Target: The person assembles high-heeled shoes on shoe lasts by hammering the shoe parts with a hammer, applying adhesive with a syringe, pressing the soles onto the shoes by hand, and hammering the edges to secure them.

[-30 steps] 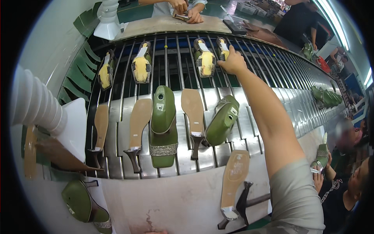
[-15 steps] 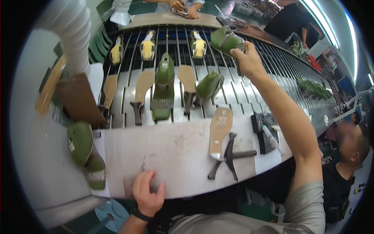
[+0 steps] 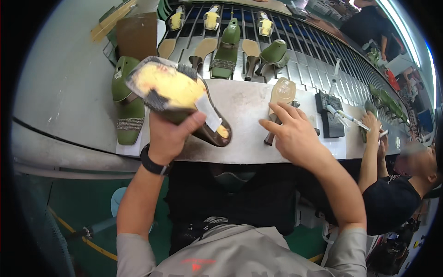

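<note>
Head view: left fingers (image 3: 193, 122) clasp shoe (image 3: 170, 85); right fingers (image 3: 282, 112), spread, overlap sole (image 3: 283, 90) near black block (image 3: 333, 126).

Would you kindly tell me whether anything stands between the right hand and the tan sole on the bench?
Nothing visible does: the right hand overlaps the tan sole in view, though contact is unclear. A dark tool shows beside it.

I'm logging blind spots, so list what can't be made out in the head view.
All head view:
Left hand: most fingers hidden behind the held shoe.
Held shoe: far side turned from the camera.
Nearest sole: partly covered by the right hand.
Blue stool: partly behind the left forearm.
</note>
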Demonstrator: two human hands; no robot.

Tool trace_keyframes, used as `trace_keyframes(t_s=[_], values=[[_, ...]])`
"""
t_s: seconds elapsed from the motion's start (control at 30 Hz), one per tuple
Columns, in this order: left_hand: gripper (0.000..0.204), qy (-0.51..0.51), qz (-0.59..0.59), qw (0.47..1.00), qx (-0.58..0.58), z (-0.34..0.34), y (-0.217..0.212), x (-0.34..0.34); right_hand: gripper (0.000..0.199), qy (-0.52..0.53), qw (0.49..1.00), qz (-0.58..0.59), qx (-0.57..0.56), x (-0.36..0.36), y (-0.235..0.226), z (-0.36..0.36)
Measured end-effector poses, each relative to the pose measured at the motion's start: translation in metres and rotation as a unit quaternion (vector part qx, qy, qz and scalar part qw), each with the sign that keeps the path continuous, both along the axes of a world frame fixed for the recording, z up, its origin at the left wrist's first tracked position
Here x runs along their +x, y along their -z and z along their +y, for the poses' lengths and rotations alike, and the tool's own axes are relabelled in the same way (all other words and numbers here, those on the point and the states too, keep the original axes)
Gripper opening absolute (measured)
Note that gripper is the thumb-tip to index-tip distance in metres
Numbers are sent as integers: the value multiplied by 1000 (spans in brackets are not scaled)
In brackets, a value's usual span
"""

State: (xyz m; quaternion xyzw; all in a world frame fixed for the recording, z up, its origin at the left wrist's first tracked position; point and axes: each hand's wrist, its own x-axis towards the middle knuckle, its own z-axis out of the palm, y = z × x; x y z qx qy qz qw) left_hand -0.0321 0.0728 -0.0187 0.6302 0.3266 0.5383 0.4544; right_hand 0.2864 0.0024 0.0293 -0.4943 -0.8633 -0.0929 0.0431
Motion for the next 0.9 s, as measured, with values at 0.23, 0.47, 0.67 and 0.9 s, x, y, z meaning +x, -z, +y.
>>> trace_keyframes(t_s=[0.23,0.47,0.67,0.9], values=[[55,176,-271,921,-216,67,31,23,29,74,940,327,67,28,-2,48],[50,178,-283,903,-268,90,46,48,32,227,874,415,114,-31,54,-4],[48,152,-276,907,-279,80,40,43,45,173,789,588,-37,-45,76,-4],[54,99,-209,941,-246,80,47,46,32,125,561,804,-153,-57,90,14]])
